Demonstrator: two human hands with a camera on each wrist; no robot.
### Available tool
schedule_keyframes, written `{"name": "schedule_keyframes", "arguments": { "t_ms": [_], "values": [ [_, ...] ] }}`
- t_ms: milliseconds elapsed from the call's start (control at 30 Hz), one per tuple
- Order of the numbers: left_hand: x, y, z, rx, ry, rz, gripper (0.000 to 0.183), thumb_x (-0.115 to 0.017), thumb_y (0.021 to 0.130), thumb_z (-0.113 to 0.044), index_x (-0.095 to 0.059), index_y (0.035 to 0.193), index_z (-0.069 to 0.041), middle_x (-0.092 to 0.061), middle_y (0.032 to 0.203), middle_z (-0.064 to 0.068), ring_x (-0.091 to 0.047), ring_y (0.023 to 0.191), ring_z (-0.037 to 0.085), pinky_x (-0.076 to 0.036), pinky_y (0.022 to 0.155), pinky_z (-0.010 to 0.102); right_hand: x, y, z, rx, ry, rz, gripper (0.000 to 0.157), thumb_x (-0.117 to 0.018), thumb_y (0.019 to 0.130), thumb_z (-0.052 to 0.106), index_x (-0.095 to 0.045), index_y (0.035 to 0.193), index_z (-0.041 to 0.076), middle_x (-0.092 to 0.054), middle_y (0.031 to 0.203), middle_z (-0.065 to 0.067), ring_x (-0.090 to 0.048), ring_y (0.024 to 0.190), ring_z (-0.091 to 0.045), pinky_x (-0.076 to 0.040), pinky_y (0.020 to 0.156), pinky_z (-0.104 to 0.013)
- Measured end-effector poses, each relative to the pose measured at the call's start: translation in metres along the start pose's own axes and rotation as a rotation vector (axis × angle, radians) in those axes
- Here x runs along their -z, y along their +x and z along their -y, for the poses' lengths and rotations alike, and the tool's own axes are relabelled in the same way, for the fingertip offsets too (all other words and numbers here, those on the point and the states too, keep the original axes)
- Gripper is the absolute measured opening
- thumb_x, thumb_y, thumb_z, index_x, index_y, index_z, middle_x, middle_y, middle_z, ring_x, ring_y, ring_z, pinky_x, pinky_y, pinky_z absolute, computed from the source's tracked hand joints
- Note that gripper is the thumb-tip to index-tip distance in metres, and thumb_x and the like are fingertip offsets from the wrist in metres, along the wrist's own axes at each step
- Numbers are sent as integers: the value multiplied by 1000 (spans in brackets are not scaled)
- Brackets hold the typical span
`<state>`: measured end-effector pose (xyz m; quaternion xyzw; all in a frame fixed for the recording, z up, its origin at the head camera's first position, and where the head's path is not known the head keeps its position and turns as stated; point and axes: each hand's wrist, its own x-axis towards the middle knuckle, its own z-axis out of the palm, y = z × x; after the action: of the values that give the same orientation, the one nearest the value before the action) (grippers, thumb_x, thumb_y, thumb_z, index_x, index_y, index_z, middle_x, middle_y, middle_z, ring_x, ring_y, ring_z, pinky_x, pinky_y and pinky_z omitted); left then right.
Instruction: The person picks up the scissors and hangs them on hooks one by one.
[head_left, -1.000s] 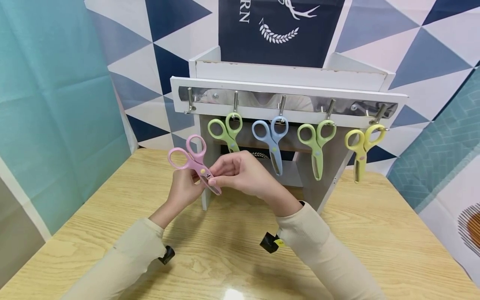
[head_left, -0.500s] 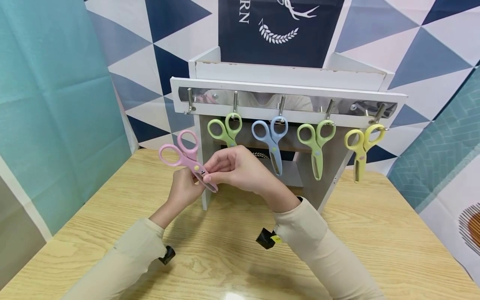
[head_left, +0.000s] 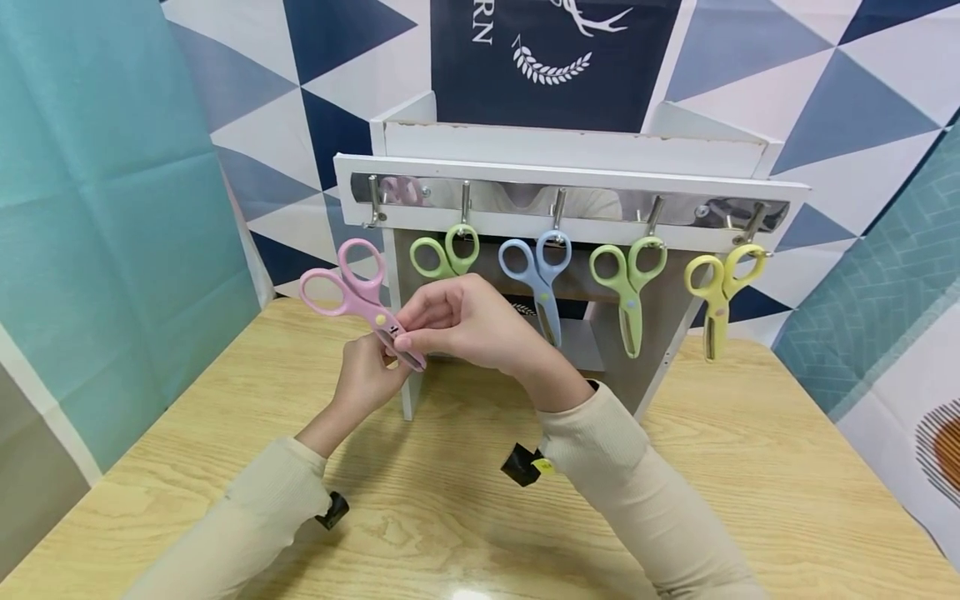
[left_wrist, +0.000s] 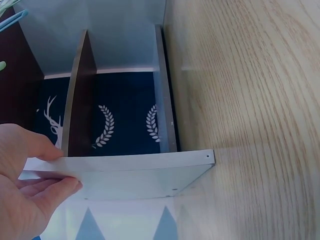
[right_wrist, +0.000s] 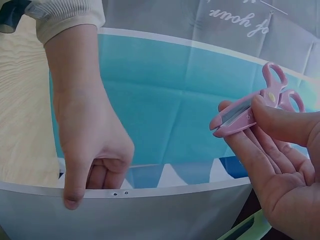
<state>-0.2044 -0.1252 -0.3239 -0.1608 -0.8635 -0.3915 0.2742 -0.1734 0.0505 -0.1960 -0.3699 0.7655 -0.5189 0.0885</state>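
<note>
Pink scissors (head_left: 366, 307) with two finger loops and a yellow dot tilt up to the left in the head view. My right hand (head_left: 476, 323) pinches them by the blades, thumb on the near side, loops sticking out free; the right wrist view shows the scissors (right_wrist: 250, 107) across the fingers. My left hand (head_left: 366, 373) grips the edge of a white shelf's side panel (left_wrist: 135, 167), thumb on one side and fingers on the other. Green scissors (head_left: 444, 257), partly hidden behind my right hand, hang from a hook close by.
A metal hook rail (head_left: 517, 198) runs along the shelf's front. Blue scissors (head_left: 542, 275), more green scissors (head_left: 628, 287) and yellow scissors (head_left: 717, 292) hang from it. The leftmost hook (head_left: 373, 200) bears nothing. The shelf stands on a wooden table (head_left: 420, 517) before a patterned cloth.
My right hand has moved left and upward with the pink scissors, whose reflection now shows in the rail by the leftmost hook. The left hand keeps its grip on the panel.
</note>
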Motion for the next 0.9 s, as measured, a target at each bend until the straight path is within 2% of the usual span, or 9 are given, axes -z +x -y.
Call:
{"name": "schedule_keyframes", "arguments": {
  "t_ms": [100, 200, 400, 567, 767, 900],
  "values": [
    [0, 0, 1, 4, -12, 4, 8, -71, 78, -3, -66, 84, -1, -73, 77, 14, -73, 77, 25, -63, 69, 35, -1, 2, 2, -10, -11, -15, 13, -73, 84, 1, -72, 97, -4, -77, 94, -17, -75, 82, -14, -64, 73, -32],
    [1, 0, 1, 7, -35, 12, 13, -68, 78, -1, -67, 91, 2, -75, 83, 18, -75, 84, 31, -65, 75, 41, -2, 4, 3, -17, -19, -37, 13, -73, 84, 1, -72, 96, -3, -77, 95, -18, -76, 84, -16, -64, 75, -32],
    [2, -1, 0, 31, -91, 27, 23, -64, 78, 4, -68, 101, 6, -75, 88, 21, -75, 89, 32, -64, 80, 42, -4, 6, 4, 7, -10, -80, 14, -73, 84, 0, -71, 96, -5, -76, 97, -20, -76, 86, -16, -64, 81, -31],
    [1, -1, 1, 25, -100, 28, 21, -63, 77, 6, -67, 98, 6, -75, 86, 20, -74, 89, 32, -64, 80, 42, -8, 7, 4, 24, -5, -116, 15, -73, 84, 1, -71, 97, -5, -76, 94, -20, -75, 82, -13, -64, 78, -30],
    [1, -1, 1, 7, -83, 12, 16, -62, 74, 5, -66, 90, 5, -74, 79, 19, -74, 84, 30, -65, 77, 43, -13, 8, 5, 3, -5, -153, 15, -74, 84, 4, -72, 98, -3, -76, 94, -19, -74, 81, -11, -61, 73, -24],
    [1, -2, 2, 0, -99, 13, 20, -62, 74, 6, -64, 94, 6, -73, 82, 20, -74, 88, 33, -64, 79, 44, -16, 10, 4, -15, 1, -185, 16, -74, 85, 5, -73, 98, -2, -76, 95, -19, -74, 82, -12, -60, 73, -22]
  ]
}}
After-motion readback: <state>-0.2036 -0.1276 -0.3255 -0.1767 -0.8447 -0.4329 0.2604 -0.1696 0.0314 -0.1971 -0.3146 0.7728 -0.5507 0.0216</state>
